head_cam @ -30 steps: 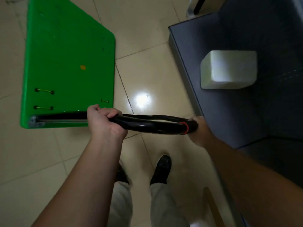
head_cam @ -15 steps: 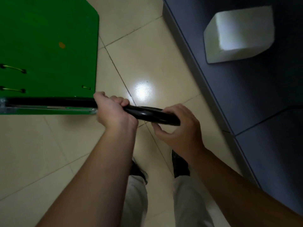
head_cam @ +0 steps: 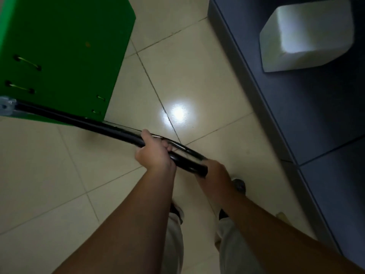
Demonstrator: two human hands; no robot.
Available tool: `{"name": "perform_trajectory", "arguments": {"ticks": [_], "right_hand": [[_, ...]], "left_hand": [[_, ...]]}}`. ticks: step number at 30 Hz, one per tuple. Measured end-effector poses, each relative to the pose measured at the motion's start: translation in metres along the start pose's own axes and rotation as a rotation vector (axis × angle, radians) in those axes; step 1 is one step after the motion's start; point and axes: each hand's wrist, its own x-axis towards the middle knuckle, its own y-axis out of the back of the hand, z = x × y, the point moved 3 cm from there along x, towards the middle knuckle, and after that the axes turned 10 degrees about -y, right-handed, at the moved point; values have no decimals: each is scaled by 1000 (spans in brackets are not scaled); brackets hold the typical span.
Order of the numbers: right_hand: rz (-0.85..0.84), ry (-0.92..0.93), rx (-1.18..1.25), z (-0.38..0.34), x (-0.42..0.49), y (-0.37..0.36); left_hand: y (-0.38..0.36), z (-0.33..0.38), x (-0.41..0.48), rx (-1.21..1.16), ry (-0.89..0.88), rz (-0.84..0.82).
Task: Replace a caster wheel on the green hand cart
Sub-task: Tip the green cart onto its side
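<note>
Green hand cart (head_cam: pixel 65 42) sits top-left on the tile floor (head_cam: pixel 59 175), deck facing cam, tilted in view. A few thin yellowish ties (head_cam: pixel 29 63) run through holes in the deck near its rear edge. Black handle (head_cam: pixel 79 120) runs from a grey bracket (head_cam: pixel 6 107) at far left, diag down-right to mid-frame.

L/R status:
- left hand (head_cam: pixel 156 155): on the handle mid-bar, fingers (head_cam: pixel 166 146) wrapped over the top and clamped on the tube.
- right hand (head_cam: pixel 216 173): at the handle's right-end bend, just beside the left hand. Back of hand faces cam, fingers curled round the bar end, tips hidden underneath.

Both forearms come in from bottom. Light trousers (head_cam: pixel 235 244) and a dark shoe (head_cam: pixel 239 184) show below the hands.

Right side: dark blue-grey desk (head_cam: pixel 296 105) w/ a white block (head_cam: pixel 304 34) on top, well apart from the cart. Lamp glare (head_cam: pixel 178 112) on the floor btw cart and desk.
</note>
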Motion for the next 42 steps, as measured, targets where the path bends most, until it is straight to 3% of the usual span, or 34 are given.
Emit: {"name": "perform_trajectory", "arguments": {"ticks": [7,14,20,24,26,31,36,42], "right_hand": [[-283,-132,-39,-17,-21,-104],[-492,119,-145,-66,-27,-142],[-592,146,-224,-74,-30,-146],[-508,256,-323,-97,-29,-83],[-441,322,-385,-119,-29,-33],[-333,414,-460,-205,-57,98],[-216,540,-567,-285,-77,203],[-149,617,-673,-344,-46,250]], "left_hand": [[71,3,59,172,-108,87],[112,-13,85,234,-132,56],[125,-6,89,305,-138,-32],[145,11,77,631,-182,-17],[153,35,52,760,-311,7],[142,121,-44,926,-544,-155],[84,188,-113,916,-644,-257],[22,224,-115,896,-702,-298]]}}
